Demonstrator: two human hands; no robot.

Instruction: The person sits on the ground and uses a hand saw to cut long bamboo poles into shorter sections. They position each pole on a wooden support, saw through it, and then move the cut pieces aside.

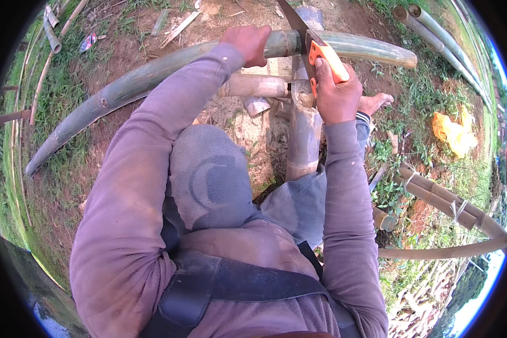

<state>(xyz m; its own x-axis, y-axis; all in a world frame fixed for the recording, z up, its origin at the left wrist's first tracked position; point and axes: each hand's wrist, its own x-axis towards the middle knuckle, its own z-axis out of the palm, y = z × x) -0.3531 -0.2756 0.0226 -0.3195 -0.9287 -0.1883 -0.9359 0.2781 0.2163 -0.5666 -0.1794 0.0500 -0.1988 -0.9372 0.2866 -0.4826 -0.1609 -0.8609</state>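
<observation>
A long green bamboo pole (146, 71) lies crosswise in front of me, its left end curving toward me in the fisheye view. My left hand (248, 45) is closed over the top of the pole, left of the saw. In my right hand (339, 93) is the orange handle of a handsaw (296, 21), fingers wrapped round it. The saw's dark blade crosses the pole just right of a node; whether it has cut into the bamboo I cannot tell. Beneath are a shorter horizontal bamboo piece (259, 85) and a thick bamboo post (304, 138) close to my leg.
Two bamboo poles (436, 42) lie at the far right. Nearer on the right are tied bamboo poles (445, 200) and a crumpled yellow plastic bag (455, 132). A bare foot (376, 103) rests beyond my right wrist. Bamboo offcuts (180, 29) lie on the dirt.
</observation>
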